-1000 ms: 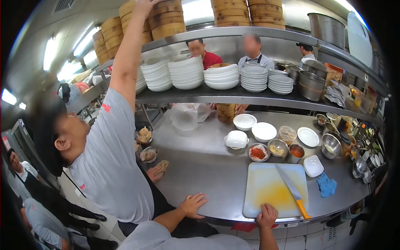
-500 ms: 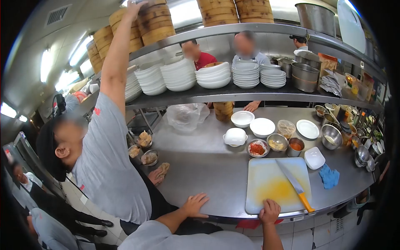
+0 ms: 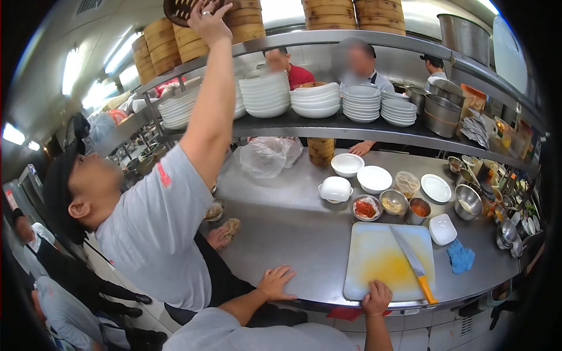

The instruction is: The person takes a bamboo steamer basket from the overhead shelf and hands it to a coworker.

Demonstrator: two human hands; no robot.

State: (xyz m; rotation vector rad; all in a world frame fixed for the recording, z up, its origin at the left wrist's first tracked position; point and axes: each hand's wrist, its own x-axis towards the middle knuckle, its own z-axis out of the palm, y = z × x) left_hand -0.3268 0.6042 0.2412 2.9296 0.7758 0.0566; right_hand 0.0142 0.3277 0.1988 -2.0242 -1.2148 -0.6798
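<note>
My left hand (image 3: 277, 282) lies palm down on the steel counter (image 3: 269, 234) near its front edge, fingers spread and holding nothing. On the near edge of a white cutting board (image 3: 364, 248) rests my right hand (image 3: 377, 297), its fingers loosely bent and nothing held in them. A yellow stain marks the board's middle. A large knife (image 3: 408, 251) with a yellow handle lies slantwise on the board, right of my right hand, its handle toward me and its tip pointing away.
Bowls of red paste (image 3: 366, 207), chopped pale food (image 3: 394, 202) and orange sauce (image 3: 418, 209) stand behind the board. A blue glove (image 3: 461, 257) lies right. At left, a co-worker (image 3: 152, 228) reaches up, holding a brown woven basket (image 3: 178, 10); their other hand rests by a cloth (image 3: 231, 230).
The co-worker's raised hand has brought a brown basket down from the top shelf into view. My view has shifted slightly left. My hands stay in place.
</note>
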